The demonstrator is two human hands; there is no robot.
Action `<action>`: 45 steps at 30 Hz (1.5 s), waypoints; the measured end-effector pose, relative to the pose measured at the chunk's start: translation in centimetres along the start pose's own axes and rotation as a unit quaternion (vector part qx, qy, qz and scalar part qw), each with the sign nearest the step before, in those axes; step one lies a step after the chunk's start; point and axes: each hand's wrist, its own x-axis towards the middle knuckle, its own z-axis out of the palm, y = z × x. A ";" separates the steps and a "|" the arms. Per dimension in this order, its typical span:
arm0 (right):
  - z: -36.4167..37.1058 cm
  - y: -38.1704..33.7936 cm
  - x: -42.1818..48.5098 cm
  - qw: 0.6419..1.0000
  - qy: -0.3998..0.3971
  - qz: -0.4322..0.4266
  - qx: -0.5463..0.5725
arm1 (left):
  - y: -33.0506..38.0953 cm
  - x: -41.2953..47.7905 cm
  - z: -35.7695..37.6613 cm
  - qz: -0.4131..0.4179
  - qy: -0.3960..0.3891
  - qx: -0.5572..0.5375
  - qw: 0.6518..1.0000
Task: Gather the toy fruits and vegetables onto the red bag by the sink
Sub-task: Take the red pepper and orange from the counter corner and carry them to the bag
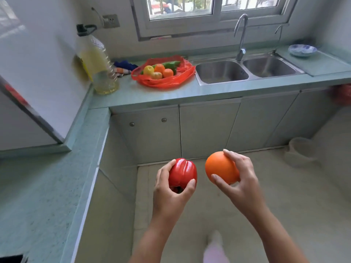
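My left hand [171, 194] grips a shiny red toy bell pepper [183, 172], held over the floor in front of the cabinets. Beside it, my right hand [241, 179] holds a toy orange [220, 167]. The red bag [171, 82] lies spread on the counter just left of the sink [221, 72]. On it sit a yellow lemon [148, 69], two small oranges [167, 72], a pale yellow fruit [156, 75] and a green pepper [171, 64].
A large oil bottle [98, 63] stands in the counter corner, left of the bag, with a blue cloth [124, 65] behind. The double sink has a tap [241, 35]; a bowl [302, 50] rests far right. A pale bucket [300, 150] stands on the floor.
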 end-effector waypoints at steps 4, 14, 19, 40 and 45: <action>-2.0 3.1 7.2 1.000 0.015 -0.012 0.011 | 1.7 6.5 5.0 0.011 -0.010 -0.009 1.000; -5.8 8.9 23.1 1.000 -0.002 -0.005 0.016 | 4.2 19.3 15.2 0.033 -0.011 0.013 0.999; -4.0 10.6 27.6 0.999 -0.037 0.000 0.035 | 3.1 23.7 15.9 -0.042 0.004 -0.022 0.999; 14.3 11.3 54.4 0.995 -0.101 -0.020 -0.002 | -5.1 54.5 9.2 -0.068 0.041 0.016 0.997; 16.2 12.8 57.0 0.994 -0.113 0.010 -0.007 | -6.6 57.9 9.1 -0.071 0.024 0.030 0.997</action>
